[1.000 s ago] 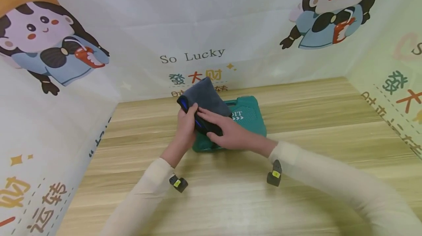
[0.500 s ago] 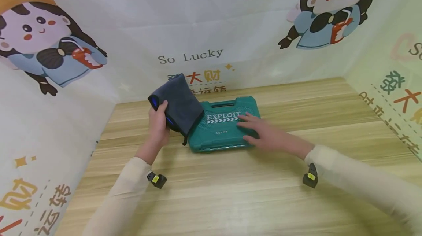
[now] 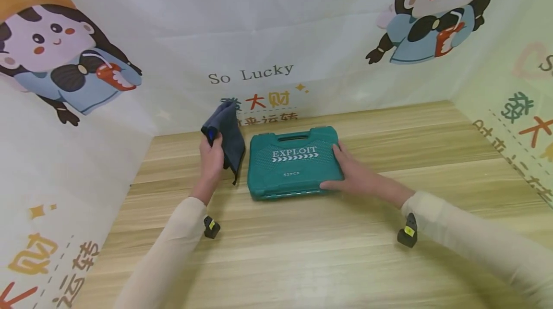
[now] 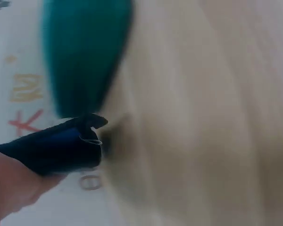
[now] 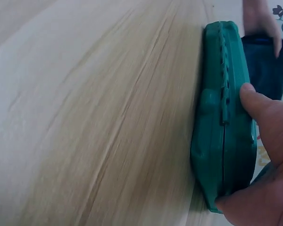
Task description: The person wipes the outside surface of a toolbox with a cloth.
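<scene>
Head view showed the left hand [image 3: 211, 158] pinching a dark blue cloth [image 3: 232, 138], thumb on one side, the folded piece standing up above the grip and one corner hanging down toward the table [image 3: 281, 251]. Just right of the cloth, a thin gap away, lay a green case [image 3: 294, 167], flat and closed, its carrying handle toward the back wall [image 3: 194, 26] and white lettering upward. The right hand [image 3: 360, 178] held the case by its right end, thumb at the near edge and fingers along the side; the right wrist view showed the thumb tip on the lid. Left wrist view was blurred, so whether the cloth's lower corner met the table could not fairly be told. Each wrist bore a small black camera [image 3: 407, 232] beside a pale sleeve [image 3: 466, 242].
</scene>
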A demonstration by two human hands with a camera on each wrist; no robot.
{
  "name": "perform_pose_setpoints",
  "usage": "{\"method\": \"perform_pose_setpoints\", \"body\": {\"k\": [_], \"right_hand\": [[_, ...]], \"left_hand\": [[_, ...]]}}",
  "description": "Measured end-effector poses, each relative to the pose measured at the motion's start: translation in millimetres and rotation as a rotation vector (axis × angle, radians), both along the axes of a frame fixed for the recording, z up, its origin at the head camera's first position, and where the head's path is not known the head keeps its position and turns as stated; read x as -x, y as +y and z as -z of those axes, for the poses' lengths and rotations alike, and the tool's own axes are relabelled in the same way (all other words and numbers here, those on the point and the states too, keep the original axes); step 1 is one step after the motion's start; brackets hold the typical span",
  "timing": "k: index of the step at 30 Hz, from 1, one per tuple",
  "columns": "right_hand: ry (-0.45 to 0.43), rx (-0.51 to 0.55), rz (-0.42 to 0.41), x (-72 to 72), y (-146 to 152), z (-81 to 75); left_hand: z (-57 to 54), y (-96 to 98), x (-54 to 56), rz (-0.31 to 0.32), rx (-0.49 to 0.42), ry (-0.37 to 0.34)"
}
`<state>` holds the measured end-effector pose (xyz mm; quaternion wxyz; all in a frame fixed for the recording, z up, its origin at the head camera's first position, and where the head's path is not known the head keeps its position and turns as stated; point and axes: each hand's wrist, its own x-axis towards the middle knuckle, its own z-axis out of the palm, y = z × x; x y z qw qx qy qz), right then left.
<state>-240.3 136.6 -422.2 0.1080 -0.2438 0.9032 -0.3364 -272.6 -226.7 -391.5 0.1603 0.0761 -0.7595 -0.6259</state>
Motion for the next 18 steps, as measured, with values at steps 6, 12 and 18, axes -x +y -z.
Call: {"method": "perform_pose_setpoints", "body": {"k": [6,12,18], "right_hand": [[-0.034,0.020,0.026,-1.0,-2,-0.2],[-0.040,0.017,0.020,-3.0,-3,-0.7],[-0.040,0.009,0.028,-2.9,-1,0.5]], "left_hand": [[21.6,19.9,12.6,0.130,-0.049,-0.128],[32.6,30.3,10.3,0.142,-0.112,-0.200],[32.7,30.2,3.6,0.136,-0.173,-0.228]]}}
